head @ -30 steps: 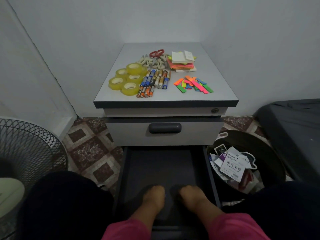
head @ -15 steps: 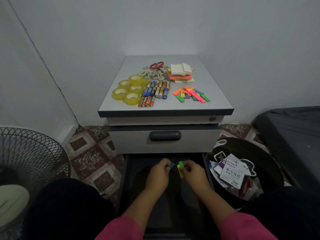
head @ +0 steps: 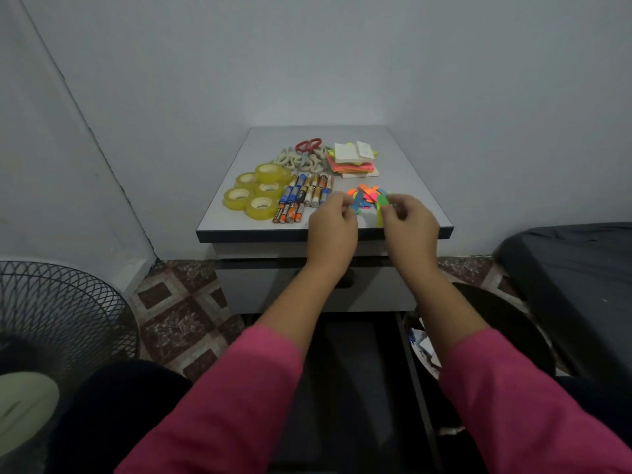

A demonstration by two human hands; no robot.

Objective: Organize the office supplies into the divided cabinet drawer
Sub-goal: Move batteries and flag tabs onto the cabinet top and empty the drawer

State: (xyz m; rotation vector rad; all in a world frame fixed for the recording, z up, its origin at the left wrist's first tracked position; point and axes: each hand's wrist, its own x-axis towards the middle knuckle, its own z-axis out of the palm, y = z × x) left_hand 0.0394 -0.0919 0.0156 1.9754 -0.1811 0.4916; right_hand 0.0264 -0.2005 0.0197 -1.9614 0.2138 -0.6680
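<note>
Both my hands are raised over the front of the grey cabinet top [head: 239,224], at the pile of coloured paper strips [head: 367,195]. My right hand [head: 410,224] pinches green strips [head: 381,204] that hang from its fingertips. My left hand [head: 333,222] has its fingers curled and seems to pinch a blue strip [head: 357,206] at the pile's left edge. The open dark drawer [head: 362,371] lies low between my forearms; its dividers are not visible.
On the top also lie yellow tape rolls [head: 260,193], batteries [head: 302,196], red-handled scissors [head: 307,145], pale rings [head: 301,160] and sticky note pads [head: 354,160]. A fan [head: 58,319] stands left, a dark bin [head: 478,336] with papers right.
My hands rose out of the drawer with a few coloured strips in them and moved up to the strip pile on the cabinet top. The camera tilted up.
</note>
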